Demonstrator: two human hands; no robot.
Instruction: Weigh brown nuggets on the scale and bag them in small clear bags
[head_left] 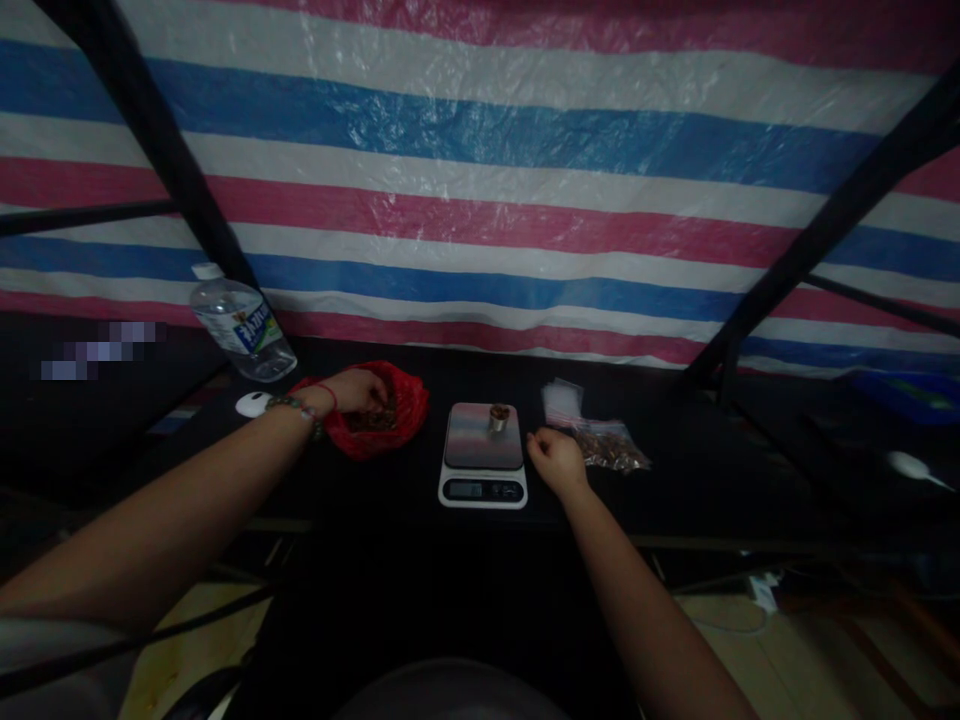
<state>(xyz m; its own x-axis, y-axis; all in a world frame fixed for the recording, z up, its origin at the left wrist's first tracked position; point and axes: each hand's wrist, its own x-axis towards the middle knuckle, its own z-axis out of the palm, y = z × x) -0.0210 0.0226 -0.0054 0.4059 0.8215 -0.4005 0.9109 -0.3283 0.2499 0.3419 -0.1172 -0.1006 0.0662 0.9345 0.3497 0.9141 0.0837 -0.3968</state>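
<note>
My left hand [365, 391] reaches into a red plastic bag [411, 405] of small brown pieces [373, 419]. Its fingers are curled down and pressed together among the pieces; whatever they pinch is hidden. A white kitchen scale [459, 470] stands in the middle of the table, its display too dim to read. On its plate sits a small metal cup [496, 424] filled with similar brown bits. Just right of the scale, my right hand [556, 458] rests on the table, loosely closed with nothing showing in it. Beside it lies a clear zip bag [611, 446] of brown pieces.
Small clear empty bags [562, 401] lie behind the filled one. A large clear bottle [244, 330] stands at the back left, near a white rounded object [253, 404]. Black metal posts [795, 260] flank the table [697, 480], with a striped sheet [480, 200] behind.
</note>
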